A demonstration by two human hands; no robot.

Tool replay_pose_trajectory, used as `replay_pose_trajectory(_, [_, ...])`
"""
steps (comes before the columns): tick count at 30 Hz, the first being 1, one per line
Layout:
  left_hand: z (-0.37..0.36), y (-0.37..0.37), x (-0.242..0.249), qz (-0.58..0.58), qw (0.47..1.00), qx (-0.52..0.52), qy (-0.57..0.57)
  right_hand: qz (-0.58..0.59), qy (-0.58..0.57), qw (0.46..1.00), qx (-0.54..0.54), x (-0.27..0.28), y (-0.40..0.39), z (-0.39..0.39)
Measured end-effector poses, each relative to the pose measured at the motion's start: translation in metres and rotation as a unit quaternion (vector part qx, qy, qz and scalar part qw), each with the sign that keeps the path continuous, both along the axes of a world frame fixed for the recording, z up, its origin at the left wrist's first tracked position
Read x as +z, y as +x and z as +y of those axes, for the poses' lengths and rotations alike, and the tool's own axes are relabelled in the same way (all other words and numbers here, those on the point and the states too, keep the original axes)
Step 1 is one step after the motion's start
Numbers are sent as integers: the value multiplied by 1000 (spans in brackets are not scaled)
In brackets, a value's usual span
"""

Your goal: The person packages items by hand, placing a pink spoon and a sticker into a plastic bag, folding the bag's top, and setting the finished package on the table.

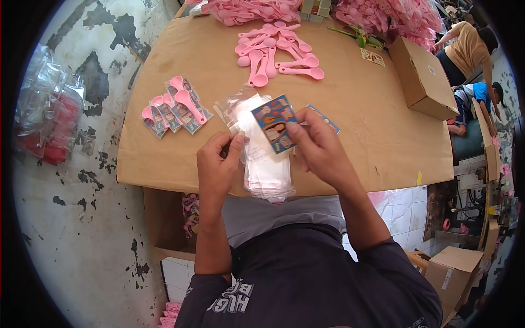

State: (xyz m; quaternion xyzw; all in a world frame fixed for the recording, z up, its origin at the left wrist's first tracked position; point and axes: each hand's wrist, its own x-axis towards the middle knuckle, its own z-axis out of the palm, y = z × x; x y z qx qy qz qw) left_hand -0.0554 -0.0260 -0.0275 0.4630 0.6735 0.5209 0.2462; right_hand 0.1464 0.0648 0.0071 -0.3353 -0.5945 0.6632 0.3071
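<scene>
My right hand pinches a blue printed card over a stack of clear plastic bags. My left hand is closed at the left edge of the bags, its thumb and forefinger pressed together on a clear bag. Part of another blue card shows behind my right hand. To the left lie several bagged cards with pink spoons. Loose pink spoons are piled beyond the bags.
The brown-covered table carries a cardboard box at right and bags of pink spoons at the far edge. Plastic packs hang on the left wall. Two other people are at the right. Another box stands lower right.
</scene>
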Motion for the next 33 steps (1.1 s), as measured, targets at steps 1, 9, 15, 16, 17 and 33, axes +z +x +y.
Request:
replay_pose_trajectory(1, [0, -2, -2, 19, 1000, 9, 14, 1, 3, 1000, 1, -4, -5, 0])
replay_pose_trajectory(9, [-4, -17, 4, -266, 946, 102, 154, 11, 149, 985, -85, 3, -8, -8])
replay_pose_trajectory(15, [5, 0, 7, -433, 877, 61, 201, -19, 146, 984, -96, -5, 6, -11])
replay_pose_trajectory(16, [7, 4, 8, -422, 881, 56, 206, -4, 130, 989, -77, -7, 7, -13])
replay_pose_trajectory(17, [8, 9, 9, -412, 885, 51, 211, -4, 131, 988, -79, -6, 9, -13])
replay_pose_trajectory(33, [12, 43, 19, -428, 883, -40, 187, 52, 40, 998, -12, 6, 11, -12])
